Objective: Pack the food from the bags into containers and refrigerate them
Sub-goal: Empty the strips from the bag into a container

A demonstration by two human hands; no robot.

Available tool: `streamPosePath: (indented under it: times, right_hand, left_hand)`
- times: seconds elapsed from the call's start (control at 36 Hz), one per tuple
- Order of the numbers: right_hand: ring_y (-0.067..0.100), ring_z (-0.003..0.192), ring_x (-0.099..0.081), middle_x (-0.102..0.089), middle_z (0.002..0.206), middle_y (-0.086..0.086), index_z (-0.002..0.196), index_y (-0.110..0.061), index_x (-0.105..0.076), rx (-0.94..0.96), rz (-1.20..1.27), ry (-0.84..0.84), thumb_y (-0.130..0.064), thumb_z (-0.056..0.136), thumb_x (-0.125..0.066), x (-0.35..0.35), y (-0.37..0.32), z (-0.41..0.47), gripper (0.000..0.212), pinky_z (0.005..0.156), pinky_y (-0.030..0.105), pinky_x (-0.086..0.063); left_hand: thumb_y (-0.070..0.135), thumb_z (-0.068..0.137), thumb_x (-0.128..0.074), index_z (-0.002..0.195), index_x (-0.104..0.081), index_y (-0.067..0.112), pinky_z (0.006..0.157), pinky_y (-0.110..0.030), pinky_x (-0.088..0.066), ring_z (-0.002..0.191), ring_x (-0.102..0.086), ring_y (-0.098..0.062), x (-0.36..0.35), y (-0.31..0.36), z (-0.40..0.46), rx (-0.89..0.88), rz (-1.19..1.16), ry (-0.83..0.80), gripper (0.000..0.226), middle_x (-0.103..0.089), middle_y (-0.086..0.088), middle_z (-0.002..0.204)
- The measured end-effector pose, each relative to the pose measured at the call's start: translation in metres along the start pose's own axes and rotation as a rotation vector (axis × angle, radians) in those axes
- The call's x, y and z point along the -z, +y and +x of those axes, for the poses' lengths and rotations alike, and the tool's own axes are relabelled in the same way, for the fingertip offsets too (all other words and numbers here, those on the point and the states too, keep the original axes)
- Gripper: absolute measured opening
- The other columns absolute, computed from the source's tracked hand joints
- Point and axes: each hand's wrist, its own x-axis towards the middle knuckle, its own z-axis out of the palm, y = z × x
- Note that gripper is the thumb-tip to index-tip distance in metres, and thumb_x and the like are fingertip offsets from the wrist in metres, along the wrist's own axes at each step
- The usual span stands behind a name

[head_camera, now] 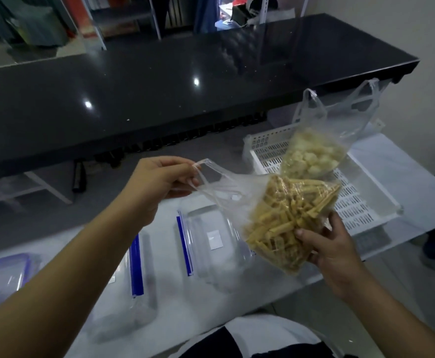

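A clear plastic bag of yellow stick-shaped food (286, 215) hangs above the white table. My left hand (159, 182) pinches the bag's handles at its upper left. My right hand (327, 246) cups the bag's full bottom from below. Under the bag sits an open clear container with a blue clip (206, 239). A second clear container with a blue clip (139, 270) lies to its left. Another bag with pale round pieces (311, 156) rests in the white slotted tray (361, 202) at the right.
A lid with a blue rim (2, 275) lies at the table's left end. A long black glossy counter (159, 81) runs across behind the table. An empty plastic bag (340, 112) slumps behind the tray. The white table's edge (301, 280) is close to my body.
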Motion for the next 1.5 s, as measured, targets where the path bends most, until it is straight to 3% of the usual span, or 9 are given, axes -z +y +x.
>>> streamPosePath:
  times: [0.19, 0.31, 0.39, 0.56, 0.83, 0.97, 1.17, 1.33, 1.5]
  right_hand:
    - [0.012, 0.097, -0.071, -0.072, 0.104, -0.012, 0.109, -0.047, -0.062, 0.156, -0.234, 0.099, 0.0, 0.073, -0.081, -0.016, -0.02, -0.007, 0.063, 0.066, 0.029, -0.059]
    - [0.004, 0.091, -0.072, -0.07, 0.103, -0.022, 0.113, -0.052, -0.056, 0.254, -0.376, 0.073, -0.012, 0.067, -0.089, -0.043, -0.03, -0.019, 0.07, 0.063, 0.023, -0.059]
    - [0.0, 0.085, -0.069, -0.068, 0.1, -0.024, 0.113, -0.055, -0.052, 0.233, -0.535, 0.068, -0.038, 0.057, -0.083, -0.068, -0.02, -0.021, 0.066, 0.063, 0.024, -0.058]
    - [-0.004, 0.09, -0.058, -0.055, 0.113, -0.021, 0.11, -0.067, -0.043, 0.153, -0.804, 0.008, -0.033, 0.07, -0.077, -0.091, 0.014, -0.005, 0.063, 0.065, 0.028, -0.052]
    - [0.008, 0.077, -0.068, -0.065, 0.104, -0.013, 0.111, -0.059, -0.047, 0.116, -0.905, -0.056, -0.049, 0.056, -0.066, -0.107, 0.001, 0.01, 0.059, 0.067, 0.04, -0.058]
    - [0.007, 0.078, -0.063, -0.06, 0.102, -0.016, 0.109, -0.058, -0.046, 0.156, -1.016, -0.143, -0.054, 0.057, -0.063, -0.129, -0.007, 0.022, 0.055, 0.061, 0.029, -0.049]
    - [0.021, 0.104, -0.063, -0.055, 0.136, -0.007, 0.142, -0.042, -0.044, 0.242, -1.419, -0.346, -0.048, 0.08, -0.074, -0.157, 0.022, 0.021, 0.069, 0.077, 0.03, -0.046]
    - [0.007, 0.108, -0.058, -0.054, 0.129, -0.02, 0.14, -0.046, -0.045, 0.224, -1.209, -0.355, -0.047, 0.077, -0.079, -0.129, 0.021, 0.008, 0.071, 0.084, 0.024, -0.047]
    - [0.003, 0.12, -0.051, -0.045, 0.135, -0.023, 0.138, -0.051, -0.046, 0.016, -0.829, -0.152, -0.047, 0.069, -0.086, -0.08, 0.024, -0.018, 0.08, 0.097, 0.037, -0.048]
  left_hand:
    - [0.006, 0.086, -0.066, 0.075, -0.082, 0.016, 0.077, -0.027, -0.051, 0.067, -0.069, -0.01, 0.01, -0.042, 0.007, 0.06, 0.057, 0.063, 0.021, -0.076, -0.008, 0.074]
    - [0.009, 0.086, -0.069, 0.075, -0.079, 0.014, 0.077, -0.025, -0.045, 0.063, -0.07, -0.006, 0.014, -0.064, 0.022, 0.143, 0.108, 0.144, 0.016, -0.076, -0.003, 0.069]
    - [0.014, 0.088, -0.072, 0.082, -0.078, 0.018, 0.087, -0.031, -0.051, 0.08, -0.072, -0.014, 0.013, -0.087, 0.034, 0.153, 0.28, 0.135, 0.009, -0.077, 0.001, 0.074]
    - [0.028, 0.084, -0.078, 0.086, -0.081, 0.026, 0.091, -0.031, -0.035, 0.114, -0.058, -0.019, 0.009, -0.118, 0.05, -0.056, 0.812, 0.074, 0.005, -0.068, 0.005, 0.11]
    - [0.017, 0.089, -0.071, 0.092, -0.074, 0.028, 0.056, -0.026, -0.046, 0.067, -0.063, -0.011, 0.023, -0.138, 0.046, 0.008, 0.658, 0.013, 0.012, -0.073, 0.004, 0.091]
    - [0.007, 0.09, -0.062, 0.1, -0.067, 0.035, 0.065, -0.028, -0.052, 0.083, -0.068, -0.01, 0.03, -0.153, 0.015, 0.067, 0.471, 0.125, 0.029, -0.069, 0.005, 0.107]
    - [0.017, 0.096, -0.057, 0.134, -0.041, 0.05, 0.067, -0.026, -0.05, 0.093, -0.065, -0.007, 0.042, -0.163, -0.024, 0.168, 0.421, 0.094, 0.053, -0.063, 0.008, 0.121]
    - [0.021, 0.097, -0.06, 0.147, -0.032, 0.051, 0.088, -0.027, -0.043, 0.128, -0.049, -0.016, 0.052, -0.159, -0.037, 0.154, 0.539, 0.001, 0.065, -0.042, 0.008, 0.155]
    - [-0.002, 0.094, -0.052, 0.143, -0.045, 0.043, 0.106, -0.036, -0.044, 0.131, -0.046, -0.01, 0.049, -0.139, -0.018, 0.068, 0.444, 0.026, 0.067, -0.049, 0.012, 0.144]
